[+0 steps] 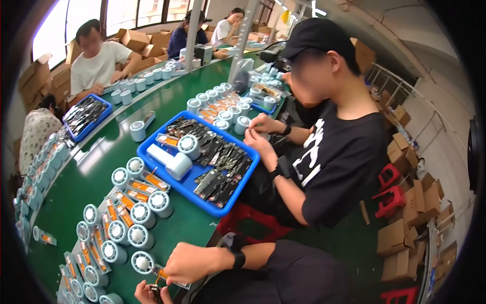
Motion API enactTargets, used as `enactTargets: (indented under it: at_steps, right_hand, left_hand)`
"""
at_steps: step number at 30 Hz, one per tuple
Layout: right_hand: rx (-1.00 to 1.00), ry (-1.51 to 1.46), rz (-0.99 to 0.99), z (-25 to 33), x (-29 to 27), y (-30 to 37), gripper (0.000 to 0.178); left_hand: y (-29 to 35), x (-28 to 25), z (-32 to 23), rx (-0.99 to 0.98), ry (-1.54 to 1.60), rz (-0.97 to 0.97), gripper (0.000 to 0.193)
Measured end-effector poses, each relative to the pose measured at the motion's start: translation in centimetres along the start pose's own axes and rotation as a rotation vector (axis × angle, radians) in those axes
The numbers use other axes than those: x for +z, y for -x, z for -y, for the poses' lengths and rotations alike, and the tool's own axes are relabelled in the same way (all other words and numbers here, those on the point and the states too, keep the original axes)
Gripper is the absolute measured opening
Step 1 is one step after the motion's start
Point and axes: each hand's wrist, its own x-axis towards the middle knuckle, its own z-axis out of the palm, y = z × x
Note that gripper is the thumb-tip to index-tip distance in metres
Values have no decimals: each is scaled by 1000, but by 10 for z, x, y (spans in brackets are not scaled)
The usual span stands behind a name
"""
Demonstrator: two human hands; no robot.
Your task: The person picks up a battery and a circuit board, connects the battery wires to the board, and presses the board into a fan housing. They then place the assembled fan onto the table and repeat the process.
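Observation:
Near the lower edge, my right hand (191,262) is closed with its knuckles up, and its fingertips hide whatever is pinched. Below and left of it, my left hand (146,294), partly cut off by the frame, grips a small dark part (155,291). Thin orange wires (160,276) run between the two hands. Just beside them lies a light blue fan unit (143,263) with a round grille and an orange-cored handle partly covered by my right hand. Several similar fan units (117,232) with orange batteries (125,215) lie in rows to the left.
A blue tray (223,210) on the green table (195,235) holds dark slender parts, a round unit and a white-and-blue fan body (178,166). A co-worker in black (344,147) sits beyond, hands together. Red stools (253,223) and cardboard boxes (397,235) stand to the right.

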Motion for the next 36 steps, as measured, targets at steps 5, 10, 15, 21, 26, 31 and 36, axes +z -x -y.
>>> enactTargets:
  at_steps: [5,10,15,21,26,31,36]
  right_hand:
    - [-46,44,-304,-7,7,-6,26]
    - [-54,-223,-498,4,15,-3,14]
    - [181,-229,-262,15,-5,7,20]
    - [199,-273,-189,5,8,9,15]
    - [-34,-416,-334,2,15,-3,12]
    - [46,-545,-480,0,26,-2,18]
    - [264,-941,-450,12,32,-10,18]
  left_hand:
    - [-4,-1,-20,-85,-134,-15,56]
    - [-19,11,-35,224,-150,-87,34]
    - [-31,15,-35,289,-180,-189,43]
    - [-28,10,-36,260,-253,-195,46]
    - [-21,8,-34,257,-252,-205,48]
    - [-21,6,-29,280,-221,-156,48]
    - [-19,7,-24,257,-139,-156,46]
